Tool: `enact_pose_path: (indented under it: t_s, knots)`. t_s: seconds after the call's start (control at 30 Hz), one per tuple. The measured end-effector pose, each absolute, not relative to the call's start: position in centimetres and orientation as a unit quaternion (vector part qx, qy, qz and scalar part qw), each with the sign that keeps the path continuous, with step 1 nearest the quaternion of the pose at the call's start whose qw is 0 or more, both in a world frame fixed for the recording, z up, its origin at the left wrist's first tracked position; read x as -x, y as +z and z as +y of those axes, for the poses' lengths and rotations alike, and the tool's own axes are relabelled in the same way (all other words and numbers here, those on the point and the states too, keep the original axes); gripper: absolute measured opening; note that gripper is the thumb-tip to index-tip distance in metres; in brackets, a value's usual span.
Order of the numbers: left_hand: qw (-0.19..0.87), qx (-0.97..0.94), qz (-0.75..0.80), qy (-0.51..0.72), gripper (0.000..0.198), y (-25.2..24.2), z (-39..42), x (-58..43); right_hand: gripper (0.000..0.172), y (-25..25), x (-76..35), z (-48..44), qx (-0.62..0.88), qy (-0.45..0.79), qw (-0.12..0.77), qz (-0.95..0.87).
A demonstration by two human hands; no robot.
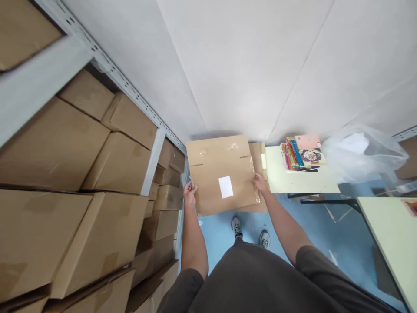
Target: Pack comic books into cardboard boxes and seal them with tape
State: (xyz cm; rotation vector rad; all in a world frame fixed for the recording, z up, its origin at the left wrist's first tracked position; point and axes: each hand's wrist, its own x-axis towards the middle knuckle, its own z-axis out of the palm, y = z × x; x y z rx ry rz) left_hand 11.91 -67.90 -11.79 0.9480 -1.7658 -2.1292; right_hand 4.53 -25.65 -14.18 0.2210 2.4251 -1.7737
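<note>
A flattened cardboard box (208, 191) with a white label (226, 187) and bits of clear tape is held up in front of me. My left hand (190, 193) grips its left edge, thumb on the front face and the other fingers mostly out of sight. At the right edge, my right hand (260, 182) is closed on the same box, its fingertips partly hidden. More flat cardboard (257, 152) shows behind the box on the right, close to the wall.
Grey metal shelving (153, 161) packed with cardboard boxes (117, 161) runs along my left. To the right, a pale green table (302, 181) bears a stack of books (301, 152), beside a clear plastic bag (365, 161). Another pale table (384, 226) stands nearer at right. A white wall (247, 65) rises ahead.
</note>
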Motion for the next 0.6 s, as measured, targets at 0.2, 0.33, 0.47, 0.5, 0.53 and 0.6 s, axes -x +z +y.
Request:
enact_pose_path:
  t_s: [0.2,0.33,0.47,0.5,0.53,0.6]
  knots:
    - [0.157,-0.291,-0.594,-0.733,0.059,-8.4,-66.9,-9.8,0.055,-10.1,-3.7,-22.3,-0.111,-0.668,0.075,0.732]
    - [0.159,-0.265,-0.609,-0.73,0.055,-7.1,-65.2,-8.2,0.05,-8.4,-4.8,-19.2,-0.12,-0.692,0.125,0.7]
    - [0.164,-0.277,-0.605,-0.728,0.053,-6.8,-62.7,-7.5,0.041,-7.4,-5.6,-17.5,-0.147,-0.686,0.117,0.703]
    - [0.169,-0.28,-0.6,-0.73,0.052,-6.8,-62.1,-7.3,0.041,-7.1,-5.5,-17.2,-0.147,-0.68,0.107,0.71]
    - [0.173,-0.283,-0.596,-0.732,0.052,-6.8,-61.5,-7.2,0.042,-6.8,-5.4,-17.0,-0.145,-0.676,0.095,0.716]
    - [0.18,-0.281,-0.589,-0.736,0.052,-6.4,-60.6,-6.7,0.045,-5.8,-4.9,-16.6,-0.13,-0.674,0.067,0.724]
